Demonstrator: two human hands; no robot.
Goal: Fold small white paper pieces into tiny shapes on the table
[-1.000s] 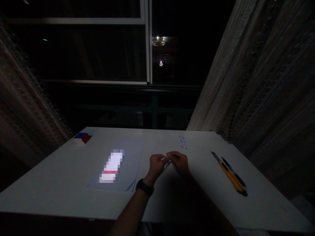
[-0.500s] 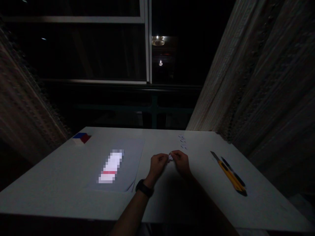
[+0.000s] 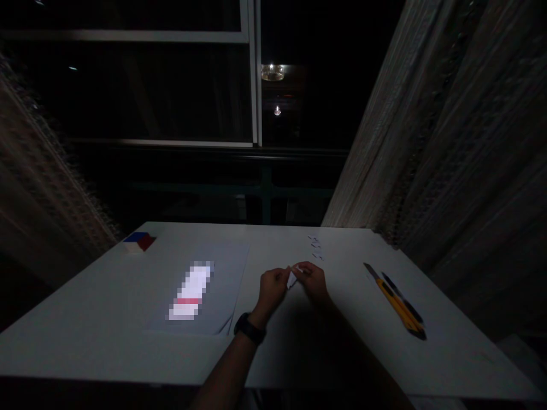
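Note:
A small folded piece of white paper (image 3: 292, 279) is pinched between my two hands over the middle of the white table (image 3: 102, 319). My left hand (image 3: 273, 287), with a dark watch on its wrist, grips the paper's left side with closed fingers. From the right, my right hand (image 3: 312, 280) pinches the other side, its fingertips close to the left ones. Just beyond my hands lie several small folded paper pieces (image 3: 316, 248) in a row. The fingers hide part of the held paper.
Left of my hands, a glowing, blurred-out screen (image 3: 191, 290) rests on large paper sheets (image 3: 233, 267). A red, blue and white block (image 3: 139, 242) sits at the far left. To the right lie a yellow utility knife (image 3: 395, 302) and a dark pen (image 3: 401, 296). Curtains (image 3: 367, 142) flank a dark window.
The paper between my fingers has turned and now shows a larger, pointed white face. My hands have stayed nearly in place, and the view has shifted slightly.

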